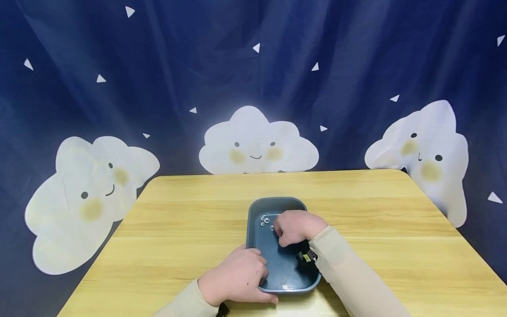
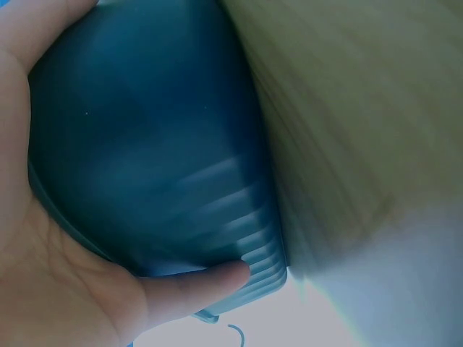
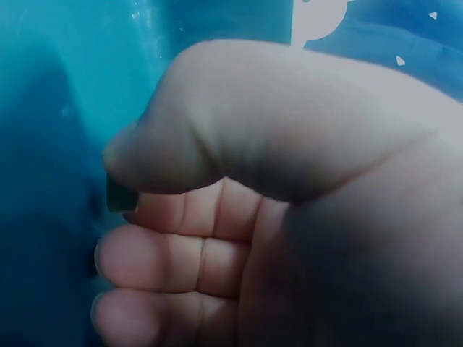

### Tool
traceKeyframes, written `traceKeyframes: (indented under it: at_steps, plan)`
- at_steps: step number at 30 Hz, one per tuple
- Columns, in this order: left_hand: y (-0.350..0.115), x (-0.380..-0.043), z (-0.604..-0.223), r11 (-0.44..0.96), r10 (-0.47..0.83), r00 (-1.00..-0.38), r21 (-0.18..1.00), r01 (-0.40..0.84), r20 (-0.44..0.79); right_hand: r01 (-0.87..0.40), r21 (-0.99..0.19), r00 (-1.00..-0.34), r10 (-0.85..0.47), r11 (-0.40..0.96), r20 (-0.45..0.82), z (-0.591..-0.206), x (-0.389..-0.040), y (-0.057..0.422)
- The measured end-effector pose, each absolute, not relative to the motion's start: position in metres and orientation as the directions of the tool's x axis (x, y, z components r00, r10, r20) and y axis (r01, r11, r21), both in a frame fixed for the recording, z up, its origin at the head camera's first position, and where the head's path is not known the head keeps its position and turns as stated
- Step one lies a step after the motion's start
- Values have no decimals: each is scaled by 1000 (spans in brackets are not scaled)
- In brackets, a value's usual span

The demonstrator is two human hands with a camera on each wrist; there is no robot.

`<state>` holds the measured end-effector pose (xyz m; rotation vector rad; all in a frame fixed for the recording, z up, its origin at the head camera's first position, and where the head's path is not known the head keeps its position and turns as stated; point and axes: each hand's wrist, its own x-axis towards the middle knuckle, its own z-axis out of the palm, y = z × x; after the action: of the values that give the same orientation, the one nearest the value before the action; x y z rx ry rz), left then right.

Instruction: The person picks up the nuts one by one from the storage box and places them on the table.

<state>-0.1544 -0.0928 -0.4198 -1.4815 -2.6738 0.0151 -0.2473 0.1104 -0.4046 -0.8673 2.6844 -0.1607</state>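
Note:
A dark blue-green rectangular tray (image 1: 277, 264) with rounded corners stands on the table in the head view. My left hand (image 1: 241, 275) grips its near left corner, fingers over the rim and thumb along the outer wall. The left wrist view shows the tray's ribbed outside (image 2: 166, 144) against the thumb (image 2: 195, 285). Inside the tray, toward the far left, lie several small shiny ring-like pieces (image 1: 267, 220). Over them is my right hand (image 1: 297, 226), fingers curled. Between its thumb and forefinger a small dark green piece (image 3: 121, 198) shows in the right wrist view; its kind is unclear.
The tray rests on a light wood-grain table (image 1: 190, 220). Behind the table hangs a dark blue curtain (image 1: 222, 66) with white clouds and triangles. A small black device with a yellow mark (image 1: 309, 255) sits at the right wrist, over the tray's right side.

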Motion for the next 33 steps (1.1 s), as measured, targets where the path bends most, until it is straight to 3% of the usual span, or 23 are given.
traceKeyframes:
  at_steps: [22, 33]
  plan:
    - [-93, -154, -421, 539, 842, -537, -17, 842, 50, -569, -277, -752, -626, 774, -206, -389, -241, 114]
    - [-92, -154, -421, 530, 847, -525, -62, 845, 84, -593, -357, -743, -661, 722, -104, -364, -239, 133]
